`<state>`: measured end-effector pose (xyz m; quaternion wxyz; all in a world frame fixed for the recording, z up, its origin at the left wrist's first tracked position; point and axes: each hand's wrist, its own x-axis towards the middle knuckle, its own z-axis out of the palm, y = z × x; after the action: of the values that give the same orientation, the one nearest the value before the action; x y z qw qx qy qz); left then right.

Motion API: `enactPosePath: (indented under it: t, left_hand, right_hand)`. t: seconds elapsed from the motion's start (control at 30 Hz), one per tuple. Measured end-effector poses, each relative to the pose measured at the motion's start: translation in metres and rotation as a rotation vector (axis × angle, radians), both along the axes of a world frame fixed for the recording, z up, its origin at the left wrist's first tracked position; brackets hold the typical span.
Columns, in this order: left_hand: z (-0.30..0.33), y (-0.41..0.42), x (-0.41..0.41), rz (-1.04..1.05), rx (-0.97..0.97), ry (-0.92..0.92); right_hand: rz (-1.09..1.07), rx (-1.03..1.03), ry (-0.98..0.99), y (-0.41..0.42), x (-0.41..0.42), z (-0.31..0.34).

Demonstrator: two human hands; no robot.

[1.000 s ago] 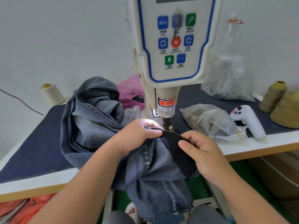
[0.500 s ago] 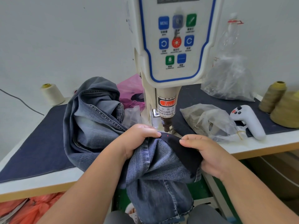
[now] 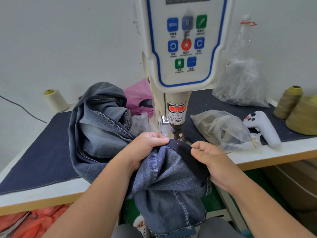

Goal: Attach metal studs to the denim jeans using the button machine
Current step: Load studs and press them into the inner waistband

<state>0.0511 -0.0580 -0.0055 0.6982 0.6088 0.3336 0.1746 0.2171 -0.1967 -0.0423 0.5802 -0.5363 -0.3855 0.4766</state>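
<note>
Thread cones, white controller

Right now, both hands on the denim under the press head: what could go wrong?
1. Pinch hazard: the left hand and right hand grip the jeans right beside the punch, under its finger-warning label.
2. Misplaced stud: the red laser dot lies near the dark fold's edge, so slight fabric slip may shift the strike point.
3. Extra layers: the denim looks bunched below, so a stud might catch more than one layer.
</note>
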Motion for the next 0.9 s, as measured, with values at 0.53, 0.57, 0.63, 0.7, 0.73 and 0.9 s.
enactPosePath:
  t: [0.53,0.57,0.63,0.7,0.73,0.9]
  left_hand:
    - [-0.0066,-0.0007,0.0025,0.011,0.019,-0.056]
    - [-0.0071,-0.0008,0.0022,0.01,0.019,-0.061]
    - [-0.0064,-0.0015,0.0017,0.011,0.017,-0.062]
    - [-0.0069,-0.0011,0.0022,0.005,0.028,-0.062]
    - [-0.0062,-0.0012,0.0026,0.007,0.032,-0.063]
    - [-0.0062,-0.0029,0.0034,0.014,0.005,-0.068]
  right_hand:
    - [-0.025,0.043,0.242,-0.0002,0.0054,-0.0046]
    - [-0.026,0.044,0.249,0.0001,0.0059,-0.0055]
    - [-0.027,0.047,0.26,0.0005,0.0064,-0.0066]
    - [-0.034,0.047,0.268,0.0004,0.007,-0.0075]
    - [-0.037,0.046,0.269,0.0006,0.0073,-0.0073]
    - [-0.049,0.031,0.268,-0.0002,0.0068,-0.0066]
